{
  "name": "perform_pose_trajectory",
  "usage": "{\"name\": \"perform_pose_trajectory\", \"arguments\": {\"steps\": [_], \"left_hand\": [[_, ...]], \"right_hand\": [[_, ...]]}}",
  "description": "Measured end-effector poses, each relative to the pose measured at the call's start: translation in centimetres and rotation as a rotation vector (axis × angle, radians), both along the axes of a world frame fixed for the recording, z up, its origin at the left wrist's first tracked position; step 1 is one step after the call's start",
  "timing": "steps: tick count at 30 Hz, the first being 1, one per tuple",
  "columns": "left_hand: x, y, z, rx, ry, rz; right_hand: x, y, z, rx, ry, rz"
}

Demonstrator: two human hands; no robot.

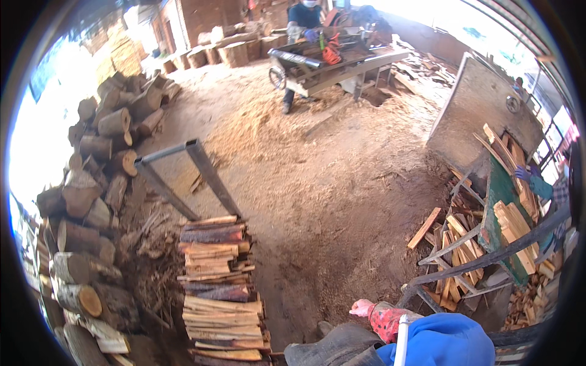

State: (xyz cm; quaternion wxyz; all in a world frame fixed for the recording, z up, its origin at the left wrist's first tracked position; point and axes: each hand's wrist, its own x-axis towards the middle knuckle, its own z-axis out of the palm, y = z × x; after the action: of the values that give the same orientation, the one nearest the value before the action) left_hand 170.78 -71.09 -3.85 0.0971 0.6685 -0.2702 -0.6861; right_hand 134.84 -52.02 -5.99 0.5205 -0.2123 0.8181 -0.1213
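Note:
My right hand (361,307) reaches in from the lower right, out of a red patterned sleeve (384,321). Its fingers look curled together, and no object shows in them. It hangs above the dirt floor, just beyond dark grey cloth (336,346) at the bottom edge. Bright blue cloth (452,338) and a white tube (401,341) lie beside the sleeve. Left of the hand, apart from it, stands a neat stack of split firewood (223,317) against a metal frame (213,174). My left hand is out of sight.
Cut logs (97,244) are heaped along the left. A masked person (304,21) stands behind a wheeled work table (342,64) at the back. On the right, another person's gloved hand (522,174) is by split wood (513,226) on a green board (493,210); a bent pole (488,256) runs nearby.

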Motion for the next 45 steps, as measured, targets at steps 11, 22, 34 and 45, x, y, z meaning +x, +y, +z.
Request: {"name": "perform_pose_trajectory", "arguments": {"steps": [11, 22, 34, 45], "left_hand": [[-6.8, -10.6, -2.0, 0.052, 0.009, -0.306], [-15.6, -24.8, -5.5, -0.027, 0.023, -0.484], [-41.5, -23.1, 0.6, 0.049, 0.089, -0.788], [-55.9, -23.7, 4.1, -0.048, -0.133, -1.498]], "right_hand": [[-2.6, -1.0, 0.9, -0.043, -0.163, -0.494], [-5.2, -1.4, 4.3, -0.245, -0.071, -1.130], [-23.0, 1.1, 5.1, -0.184, 0.258, -1.049], [-36.1, 3.8, 2.6, -0.204, 0.270, -1.273]]}}
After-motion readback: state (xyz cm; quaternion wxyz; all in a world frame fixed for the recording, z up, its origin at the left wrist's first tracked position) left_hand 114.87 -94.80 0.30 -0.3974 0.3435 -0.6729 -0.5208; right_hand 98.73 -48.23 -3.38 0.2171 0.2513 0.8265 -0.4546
